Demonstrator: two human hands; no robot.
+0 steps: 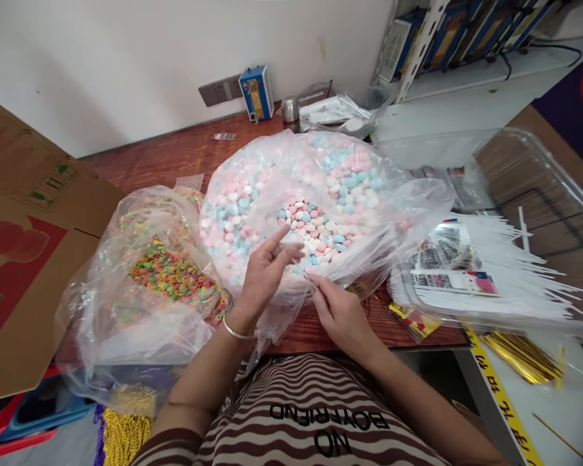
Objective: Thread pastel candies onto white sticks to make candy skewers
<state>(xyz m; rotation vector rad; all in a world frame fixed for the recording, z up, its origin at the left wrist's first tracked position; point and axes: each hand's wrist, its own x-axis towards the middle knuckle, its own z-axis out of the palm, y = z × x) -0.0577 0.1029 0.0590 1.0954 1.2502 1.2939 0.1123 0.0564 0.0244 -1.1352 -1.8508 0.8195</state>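
Observation:
A big clear plastic bag (272,194) full of pink, blue and white candies (315,230) lies on the wooden table (175,155) in front of me. My left hand (265,272) is at the bag's near opening, fingers pinched, a small piece possibly between them. My right hand (337,310) pinches the thin plastic edge of the bag just below the opening. A silver bangle sits on my left wrist.
A second clear bag of multicoloured ring candies (172,275) lies to the left. Cardboard boxes (24,246) stand at far left. To the right are white sticks in clear packaging (510,285), printed labels (447,259), gold twist ties (525,356) and a clear plastic bin (539,188).

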